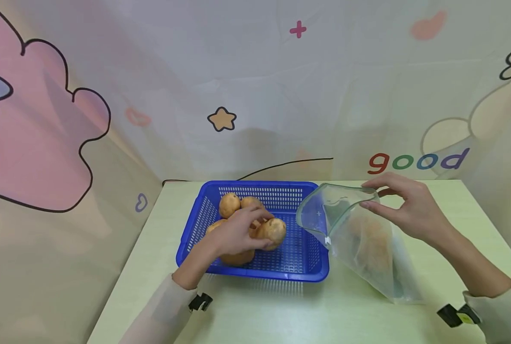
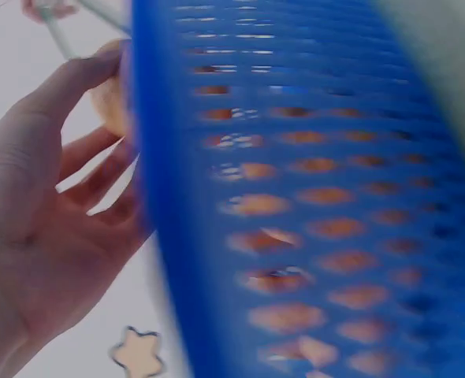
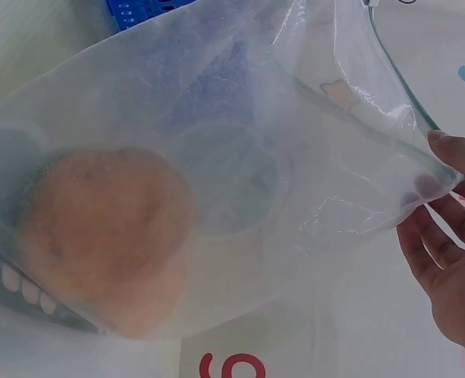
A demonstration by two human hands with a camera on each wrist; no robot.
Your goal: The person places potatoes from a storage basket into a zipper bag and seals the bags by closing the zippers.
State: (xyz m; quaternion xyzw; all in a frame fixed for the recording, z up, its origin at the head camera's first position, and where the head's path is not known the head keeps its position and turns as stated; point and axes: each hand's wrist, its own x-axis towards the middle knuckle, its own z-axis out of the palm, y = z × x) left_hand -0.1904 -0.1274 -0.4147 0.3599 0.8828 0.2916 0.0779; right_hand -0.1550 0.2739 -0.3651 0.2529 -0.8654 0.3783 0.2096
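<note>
My left hand [image 1: 243, 233] grips a potato [image 1: 276, 231] over the blue plastic basket [image 1: 296, 276], with several other potatoes [image 1: 229, 205] lying in its left half. In the left wrist view the basket wall hides part of the fingers and the held potato [image 2: 109, 109]. At the right, my right hand [image 1: 410, 206] pinches the rim of a translucent zip bag [image 1: 393, 282] between thumb and fingers. The bag's mouth gapes toward the basket, its white slider hanging at the near corner. Brownish potatoes [image 3: 106, 228] show blurred through the bag's side.
A pale green table [image 1: 152, 296] carries the basket and the bag. Behind it hangs a printed cloth [image 1: 264, 95] with a star and the word "good". Small black devices [image 1: 200, 302] are strapped at both sleeves.
</note>
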